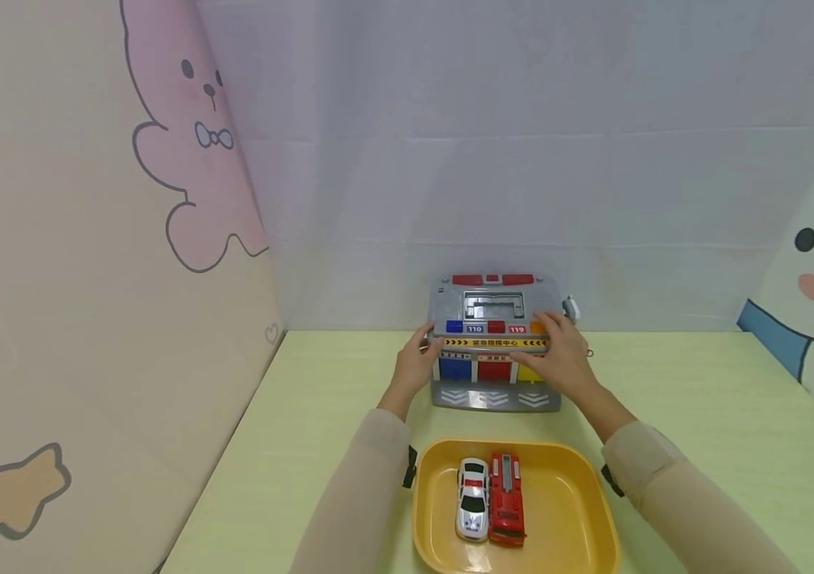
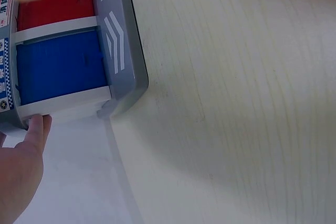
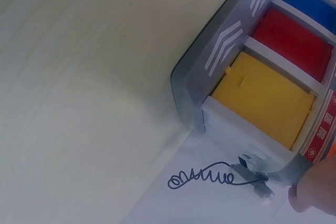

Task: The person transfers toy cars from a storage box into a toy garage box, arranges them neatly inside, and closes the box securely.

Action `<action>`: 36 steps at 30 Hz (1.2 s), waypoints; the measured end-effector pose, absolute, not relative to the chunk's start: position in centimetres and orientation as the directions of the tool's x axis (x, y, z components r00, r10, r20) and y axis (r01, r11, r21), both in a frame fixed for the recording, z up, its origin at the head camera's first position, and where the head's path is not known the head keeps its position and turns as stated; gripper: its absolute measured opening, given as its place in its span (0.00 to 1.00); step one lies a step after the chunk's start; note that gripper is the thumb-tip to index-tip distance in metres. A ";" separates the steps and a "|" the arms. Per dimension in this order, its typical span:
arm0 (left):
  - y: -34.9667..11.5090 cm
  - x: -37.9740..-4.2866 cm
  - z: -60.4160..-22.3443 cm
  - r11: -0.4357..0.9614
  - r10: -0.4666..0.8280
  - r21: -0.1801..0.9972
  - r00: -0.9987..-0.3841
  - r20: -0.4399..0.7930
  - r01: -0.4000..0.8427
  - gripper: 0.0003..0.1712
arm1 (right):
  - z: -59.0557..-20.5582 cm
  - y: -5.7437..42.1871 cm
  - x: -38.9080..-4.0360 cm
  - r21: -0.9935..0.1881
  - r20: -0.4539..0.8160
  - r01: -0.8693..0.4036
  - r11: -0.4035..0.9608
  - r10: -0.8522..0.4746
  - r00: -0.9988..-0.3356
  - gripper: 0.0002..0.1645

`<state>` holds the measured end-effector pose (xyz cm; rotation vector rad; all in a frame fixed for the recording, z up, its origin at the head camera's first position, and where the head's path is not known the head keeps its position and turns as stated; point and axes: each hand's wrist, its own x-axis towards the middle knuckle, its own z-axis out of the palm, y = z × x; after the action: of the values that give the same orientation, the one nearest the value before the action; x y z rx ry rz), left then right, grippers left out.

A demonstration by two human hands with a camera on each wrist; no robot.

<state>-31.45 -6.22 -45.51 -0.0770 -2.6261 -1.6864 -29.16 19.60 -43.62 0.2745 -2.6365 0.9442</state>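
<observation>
A grey toy garage [image 1: 496, 397] with blue, red and yellow doors stands at the back of the table, against the wall cloth. My left hand [image 1: 417, 368] grips its left edge, thumb toward the front and fingers along the side wall. On the opposite side, my right hand [image 1: 563, 356] holds the roof's front corner, its fingers over the top and its thumb by the yellow sign strip. The blue door [image 2: 60, 66] shows close up in the left wrist view, the yellow door [image 3: 265, 100] in the right wrist view.
Nearer the body sits a yellow tray [image 1: 572, 510] holding a white police car [image 1: 473, 498] and a red fire truck [image 1: 506, 502] side by side. A coiled dark cord [image 3: 202, 176] with small grey pieces hangs at the garage's right side. Cartoon-printed cloth walls border the table.
</observation>
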 end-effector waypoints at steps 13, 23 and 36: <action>-6.0 -31.5 -45.6 0.417 0.020 0.908 -0.999 0.031 0.036 0.30 | -43.3 18.8 -29.9 -0.544 0.353 -0.291 0.787 -0.099 -0.930 0.45; -5.9 -31.3 -45.6 0.420 0.012 0.907 -0.999 0.031 0.034 0.30 | -42.8 18.3 -30.2 -0.527 0.300 -0.239 0.815 -0.084 -0.950 0.46; -5.8 -31.4 -45.7 0.417 0.019 0.907 -0.999 0.049 0.053 0.30 | -42.9 18.0 -30.5 -0.489 0.300 -0.224 0.843 -0.079 -0.951 0.38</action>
<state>-31.40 -5.84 -45.75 -0.0667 -2.6184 -1.6783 -30.47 18.03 -42.87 0.2308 -2.7524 0.7788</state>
